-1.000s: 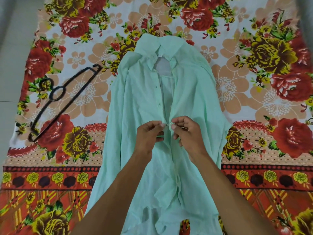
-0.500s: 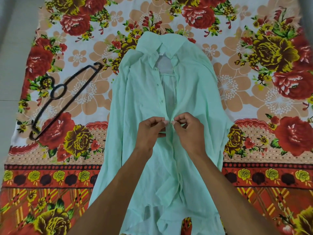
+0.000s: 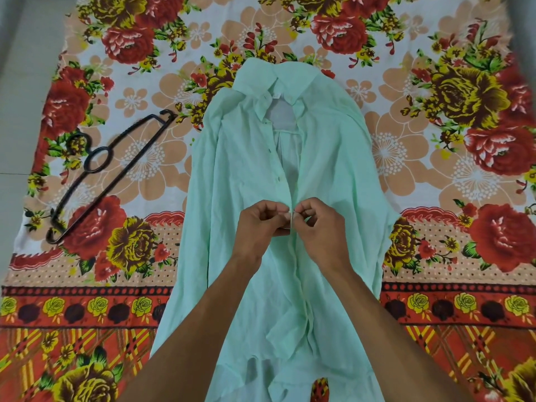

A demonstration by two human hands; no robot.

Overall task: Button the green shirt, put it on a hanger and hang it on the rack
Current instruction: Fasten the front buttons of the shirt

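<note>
While the pale-green thin-cloth shirt (image 3: 249,175) lies front-up on the red floral sheet (image 3: 435,169), left hand (image 3: 261,227) and right hand (image 3: 323,230) pinch its two front edges mid-chest, fingers closed on cloth. Best: keep buttonhole taut, tip button through edgewise.

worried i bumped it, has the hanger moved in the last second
No: the hanger still lies across the same peach flowers of the floral sheet.

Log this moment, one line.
step: buttoning | left hand + right hand: pinching pale green shirt placket | black clothes hanger: idle on floral sheet
</note>
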